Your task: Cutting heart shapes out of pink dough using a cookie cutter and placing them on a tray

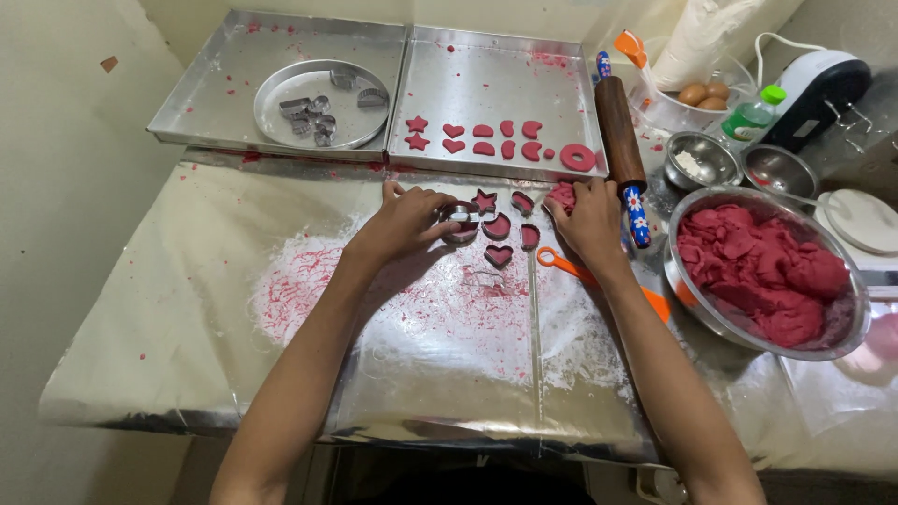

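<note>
Item: red dough cut-outs on a foil-covered desk [281, 393], seen from above. Landmark: the wooden rolling pin [619, 131].

Left hand [404, 224]: grip clenched on a round metal cutter [461, 224] pressed into red dough, well left of the pin's lower end.
Right hand [589, 223]: grip closed on a lump of red dough [562, 194], just left of the pin's patterned handle.
Cut shapes [499, 254]: a star, hearts and half-rounds, lying between the two hands, left of the pin.

Risks, as judged:
- The soft shapes lie close together; a finger or the cutter's rim could dent or drag a neighbour.
- Dough may stick inside the cutter and tear on lifting, since flour looks thin there.
- The pin rests across a tray edge and could roll if the right hand nudges it.
- The orange tool [561, 265] below the right hand could be swept aside by the wrist.

Surface: creased foil, dusted with flour and red crumbs, left of and below the pin.
Surroundings: a square tray [561, 93] of finished shapes directly left of the pin; a second tray [215, 56] with spare cutters farther left; a steel bowl of red dough [687, 304] to the pin's lower right; eggs, small bowls and a hand mixer to its right. Pale wall behind.
</note>
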